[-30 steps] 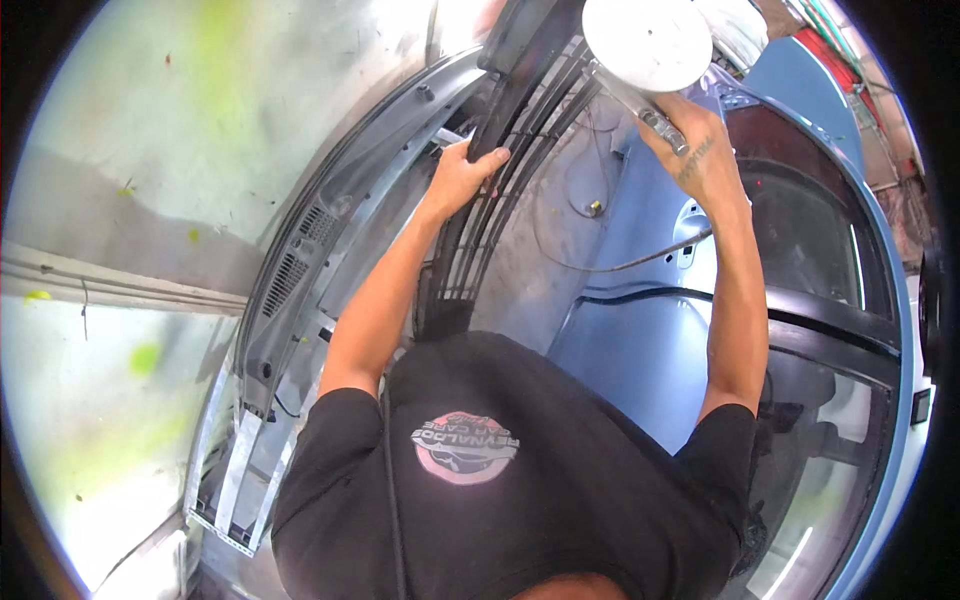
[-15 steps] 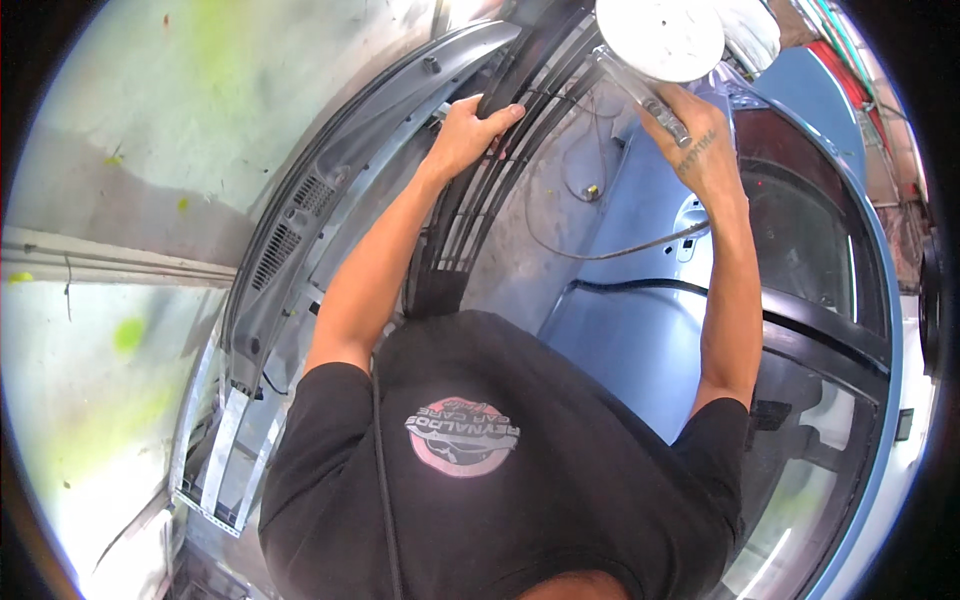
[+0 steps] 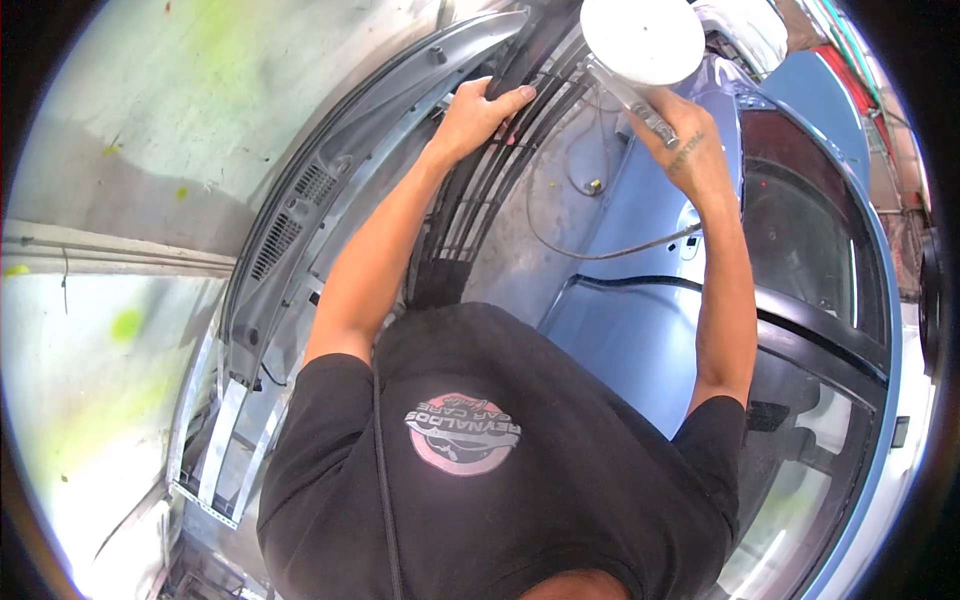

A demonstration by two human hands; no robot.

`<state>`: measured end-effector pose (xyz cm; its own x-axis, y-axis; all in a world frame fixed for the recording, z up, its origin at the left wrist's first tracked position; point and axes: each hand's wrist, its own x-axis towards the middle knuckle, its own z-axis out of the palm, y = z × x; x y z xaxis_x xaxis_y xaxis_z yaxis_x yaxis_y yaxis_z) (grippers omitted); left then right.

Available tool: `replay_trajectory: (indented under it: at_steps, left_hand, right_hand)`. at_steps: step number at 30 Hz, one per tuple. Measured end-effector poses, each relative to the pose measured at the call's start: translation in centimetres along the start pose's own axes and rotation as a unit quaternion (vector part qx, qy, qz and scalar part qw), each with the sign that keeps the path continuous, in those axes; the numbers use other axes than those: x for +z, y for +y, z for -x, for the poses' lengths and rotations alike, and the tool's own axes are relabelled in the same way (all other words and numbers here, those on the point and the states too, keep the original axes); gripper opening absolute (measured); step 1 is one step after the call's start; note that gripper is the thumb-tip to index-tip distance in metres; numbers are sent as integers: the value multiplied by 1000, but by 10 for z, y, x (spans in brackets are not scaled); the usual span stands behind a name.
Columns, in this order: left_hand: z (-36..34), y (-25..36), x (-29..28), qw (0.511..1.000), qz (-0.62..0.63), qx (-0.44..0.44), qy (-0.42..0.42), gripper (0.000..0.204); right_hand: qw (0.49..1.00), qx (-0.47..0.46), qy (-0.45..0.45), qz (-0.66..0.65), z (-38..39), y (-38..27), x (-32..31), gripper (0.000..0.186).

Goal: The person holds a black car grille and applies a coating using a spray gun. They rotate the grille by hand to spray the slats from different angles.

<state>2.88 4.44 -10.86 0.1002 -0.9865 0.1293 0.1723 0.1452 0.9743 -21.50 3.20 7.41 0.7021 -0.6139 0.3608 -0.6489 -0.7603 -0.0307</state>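
My left hand (image 3: 472, 118) grips the outer black bar of a long, curved slatted grille-like part (image 3: 500, 175), its thumb lying over the bar. My right hand (image 3: 682, 150) is wrapped round the silver handle of a spray gun (image 3: 630, 100), whose round white cup (image 3: 642, 35) covers the top of the grille from my view. A thin hose (image 3: 600, 254) loops over the grey floor to the right of the grille.
A long grey plastic trim piece (image 3: 300, 210) rests on metal stands (image 3: 220, 450) along the pale, paint-flecked wall (image 3: 100, 340) at left. A light blue car body (image 3: 610, 330) with dark door windows (image 3: 800, 220) is close at right. Red and green items (image 3: 840, 75) lie beyond.
Both hands have moved forward, higher in the view, still holding the part and the spray gun. The left hand has risen more. The surroundings have shifted slightly.
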Motion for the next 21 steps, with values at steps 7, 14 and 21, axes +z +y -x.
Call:
replay_trajectory:
  at_steps: [7,14,21]
  left_hand:
    - [-2,12,5,1000,7,1,-4,48]
    - [-4,25,10,1000,-3,4,3,48]
    - [-11,24,13,1000,-10,13,5,49]
  right_hand:
    - [999,-28,5,-19,3,4,7,27]
    - [999,-16,-25,-25,5,3,7,27]
    - [999,-31,2,-34,9,5,12,27]
